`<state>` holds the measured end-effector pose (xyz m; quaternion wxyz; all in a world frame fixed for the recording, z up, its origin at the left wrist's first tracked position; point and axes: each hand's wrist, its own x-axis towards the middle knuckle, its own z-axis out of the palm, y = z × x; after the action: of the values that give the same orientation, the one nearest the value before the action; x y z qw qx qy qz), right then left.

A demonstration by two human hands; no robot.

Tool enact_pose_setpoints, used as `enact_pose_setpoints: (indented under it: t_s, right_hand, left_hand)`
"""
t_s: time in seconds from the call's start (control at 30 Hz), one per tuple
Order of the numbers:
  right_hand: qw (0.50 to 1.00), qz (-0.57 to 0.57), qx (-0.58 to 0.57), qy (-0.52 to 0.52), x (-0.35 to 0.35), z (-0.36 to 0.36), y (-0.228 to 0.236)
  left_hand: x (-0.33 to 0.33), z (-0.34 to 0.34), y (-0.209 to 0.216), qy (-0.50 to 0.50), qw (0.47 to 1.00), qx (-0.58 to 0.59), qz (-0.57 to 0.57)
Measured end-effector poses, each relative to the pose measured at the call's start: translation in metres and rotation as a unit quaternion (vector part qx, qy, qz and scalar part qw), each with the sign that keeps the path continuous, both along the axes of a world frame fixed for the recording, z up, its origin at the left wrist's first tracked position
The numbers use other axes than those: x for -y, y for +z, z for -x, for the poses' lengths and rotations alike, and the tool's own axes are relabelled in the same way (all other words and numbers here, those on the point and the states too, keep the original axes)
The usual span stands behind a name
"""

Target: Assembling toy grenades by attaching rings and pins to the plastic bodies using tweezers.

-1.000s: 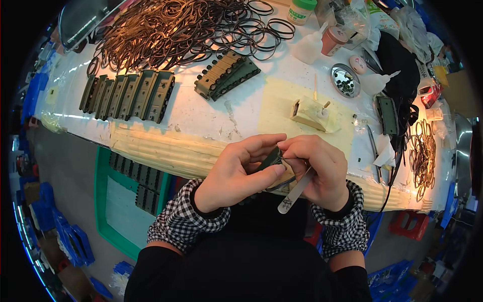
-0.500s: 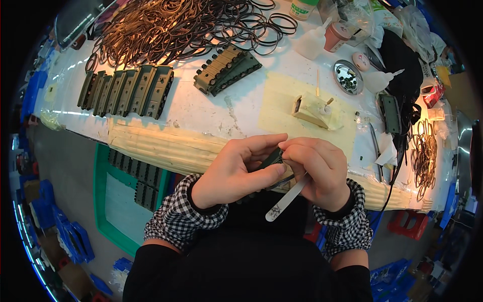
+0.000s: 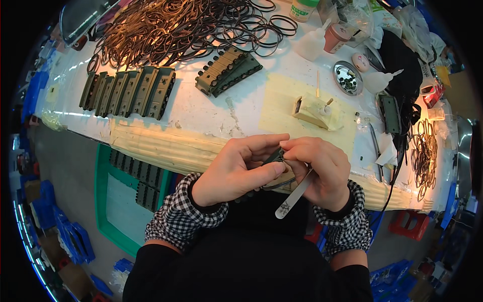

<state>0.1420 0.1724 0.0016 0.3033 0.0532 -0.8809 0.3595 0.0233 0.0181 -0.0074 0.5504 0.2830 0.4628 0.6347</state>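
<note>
Farther back on the worktop in the head view, a white jar with a green lid bears a green printed label, and small print shows on a pinkish cup to its right. Dark marks sit on the wide end of a flat metal tool, too small to make out. A round metal dish holds little dark green bits; below the worktop's edge at left, a green tray has dark ridged pieces along its far side. Nearer the body, the left hand is closed around a small dark green part, just in front of the worktop's near edge, thumb along it. Meeting it there, the right hand has thumb and forefinger together at the part's end while gripping the tool, whose wide end slants down and leftward. Both wrists are bent inward in checked cuffs.
</note>
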Motion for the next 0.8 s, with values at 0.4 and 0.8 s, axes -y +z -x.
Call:
enact_pose_setpoints:
  t_s: [0.4,0.8]
  right_hand:
    - [0.995,-0.093,0.031,0.009,-0.007,-0.007,0.007]
    - [0.999,0.011,0.016,-0.035,0.002,-0.006,-0.001]
  left_hand:
    - [-0.003,-0.005,-0.004,0.013,1.000,-0.010,0.022]
    - [-0.006,-0.010,-0.001,0.075,0.997,0.020,0.018]
